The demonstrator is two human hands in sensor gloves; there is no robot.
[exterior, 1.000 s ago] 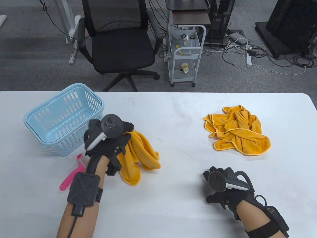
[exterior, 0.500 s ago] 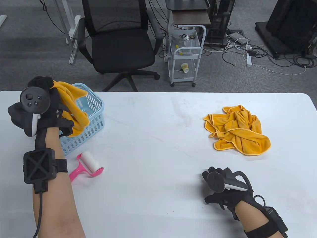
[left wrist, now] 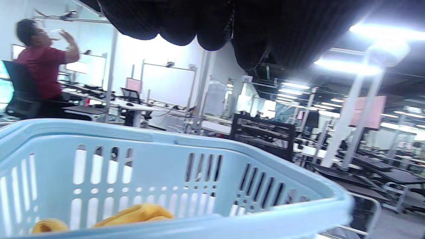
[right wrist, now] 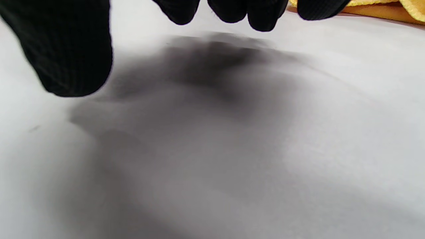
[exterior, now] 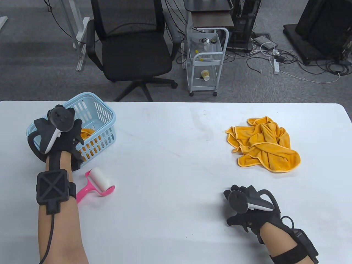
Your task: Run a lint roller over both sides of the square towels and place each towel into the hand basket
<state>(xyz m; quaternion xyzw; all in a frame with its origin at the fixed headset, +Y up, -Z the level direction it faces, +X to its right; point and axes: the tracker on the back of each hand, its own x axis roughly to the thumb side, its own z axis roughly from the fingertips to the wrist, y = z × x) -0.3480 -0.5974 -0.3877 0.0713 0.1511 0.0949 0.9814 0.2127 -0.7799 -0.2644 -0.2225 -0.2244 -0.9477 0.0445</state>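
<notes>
A light blue hand basket point(exterior: 102, 106) stands at the table's far left. One orange towel point(exterior: 87, 132) lies inside it, seen through the slats and in the left wrist view as a towel point(left wrist: 139, 212) on the basket point(left wrist: 232, 146) floor. My left hand point(exterior: 64, 132) hovers over the basket's near side and holds nothing; its fingers point(left wrist: 199, 26) hang above the towel. The pink lint roller point(exterior: 96, 183) lies on the table just in front of the basket. A crumpled heap of orange towels point(exterior: 264, 145) sits at the right. My right hand point(exterior: 242, 205) rests near the front edge, loosely curled and holding nothing.
The white table point(exterior: 170, 165) ends just behind the basket. Beyond it stand a black office chair point(exterior: 132, 46), a white wheeled cart point(exterior: 206, 60) and floor cables. A seated person point(left wrist: 40, 66) shows far off in the left wrist view.
My left hand carried the orange towel from the table up over the basket, lowered and let it go inside. The lint roller came into full view. The right hand stayed put.
</notes>
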